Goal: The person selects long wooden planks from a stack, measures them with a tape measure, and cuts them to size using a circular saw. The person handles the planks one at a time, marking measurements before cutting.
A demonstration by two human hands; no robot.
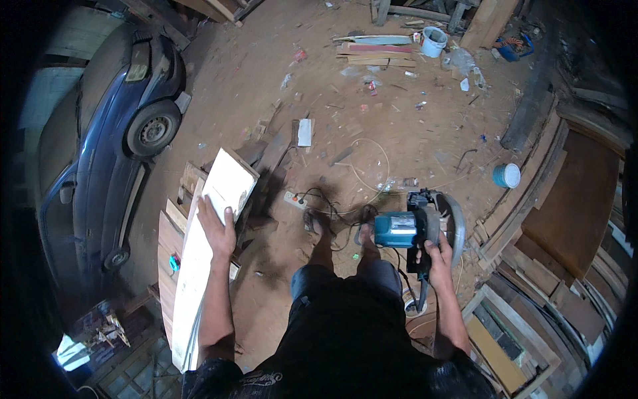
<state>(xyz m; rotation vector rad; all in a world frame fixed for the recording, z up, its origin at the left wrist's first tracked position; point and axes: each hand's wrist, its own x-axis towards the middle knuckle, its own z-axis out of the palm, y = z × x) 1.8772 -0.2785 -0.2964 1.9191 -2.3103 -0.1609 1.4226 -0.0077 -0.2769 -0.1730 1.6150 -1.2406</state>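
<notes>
My right hand (440, 261) is wrapped round the handle of a teal and black circular saw (397, 230), held off the ground to the right of my legs. The saw's round guard faces right, and its black cord hangs down. On the left, my left hand (218, 231) lies flat on a long white board (230, 178), fingers stretched and thumb apart. This board rests on a stack of wood, beside a brown wooden panel (167, 284). A small teal roundish item (174, 262), perhaps a tape measure, sits on that panel.
A power strip (294, 200) with cords lies by my feet. A dusty blue car (100, 146) stands at left. Planks (375, 50), a white bucket (434, 41) and litter lie farther off. A light-blue tub (506, 175) and stacked wooden frames (558, 199) line the right.
</notes>
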